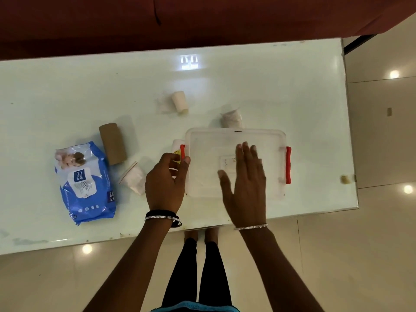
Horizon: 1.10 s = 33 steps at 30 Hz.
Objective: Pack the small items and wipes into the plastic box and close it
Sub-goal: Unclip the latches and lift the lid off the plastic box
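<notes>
Both hands (165,183) (244,188) touch the lidded plastic box (270,140).

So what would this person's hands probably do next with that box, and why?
Probably flip open the left red latch, then the right one. The lid of the plastic box is still on, and the wipes pack lies outside on the table. The left hand is already at that latch; the right hand lies flat over the lid.

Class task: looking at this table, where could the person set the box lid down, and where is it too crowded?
Free: the bare white table right of the clear plastic box with red latches, and the far-left stretch beyond the blue wipes pack. Crowded: between pack and box, where the brown cardboard tube, small clear bag and left hand sit.
</notes>
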Motion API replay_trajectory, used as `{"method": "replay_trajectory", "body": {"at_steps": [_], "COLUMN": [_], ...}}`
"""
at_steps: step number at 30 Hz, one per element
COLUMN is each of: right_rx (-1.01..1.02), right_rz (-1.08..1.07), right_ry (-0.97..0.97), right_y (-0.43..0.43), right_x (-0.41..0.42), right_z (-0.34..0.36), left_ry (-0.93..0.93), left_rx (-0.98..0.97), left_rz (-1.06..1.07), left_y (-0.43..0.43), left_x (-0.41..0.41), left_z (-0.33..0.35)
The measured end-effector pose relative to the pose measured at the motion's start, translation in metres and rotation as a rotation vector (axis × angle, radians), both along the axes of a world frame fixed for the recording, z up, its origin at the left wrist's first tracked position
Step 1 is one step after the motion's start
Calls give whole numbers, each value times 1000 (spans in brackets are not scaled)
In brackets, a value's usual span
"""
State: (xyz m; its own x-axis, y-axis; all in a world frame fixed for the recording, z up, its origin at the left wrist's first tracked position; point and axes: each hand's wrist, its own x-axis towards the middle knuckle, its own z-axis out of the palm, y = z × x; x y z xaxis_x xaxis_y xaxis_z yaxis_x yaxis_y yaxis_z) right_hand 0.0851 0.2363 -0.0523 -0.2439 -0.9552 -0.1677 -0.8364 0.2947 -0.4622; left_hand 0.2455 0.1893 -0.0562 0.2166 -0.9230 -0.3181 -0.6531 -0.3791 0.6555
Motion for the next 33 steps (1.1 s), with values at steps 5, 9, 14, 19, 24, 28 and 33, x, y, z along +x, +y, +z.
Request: {"method": "replay_trajectory", "body": {"at_steps": [5, 9, 14, 19, 24, 28, 33], "right_rx": [80, 84, 72, 63, 19, -245, -221], "right_rz": [84, 91, 101, 105, 85, -265, -693], "right_ry": [127, 273, 337, 318, 71, -45, -81], "right_y": [7, 9, 10, 10, 5, 9, 11], "right_x": [10, 13, 13, 12, 7, -18, -67], "right_z": [-21, -31, -36, -34, -19, -2, 1], "left_ry": [43, -21, -55, 127, -33, -207, -286], "left_rx": [-3, -24, 4, 126, 33, -231, -88], "left_rz": [41, -17, 25, 94, 62, -184, -606], "left_y": [-4, -5, -6, -8, 4, 21, 40], "left_x": [5, 8, 11, 18, 15, -13, -58], "left_z": [-1, 0, -9, -24, -16, 10, 11]}}
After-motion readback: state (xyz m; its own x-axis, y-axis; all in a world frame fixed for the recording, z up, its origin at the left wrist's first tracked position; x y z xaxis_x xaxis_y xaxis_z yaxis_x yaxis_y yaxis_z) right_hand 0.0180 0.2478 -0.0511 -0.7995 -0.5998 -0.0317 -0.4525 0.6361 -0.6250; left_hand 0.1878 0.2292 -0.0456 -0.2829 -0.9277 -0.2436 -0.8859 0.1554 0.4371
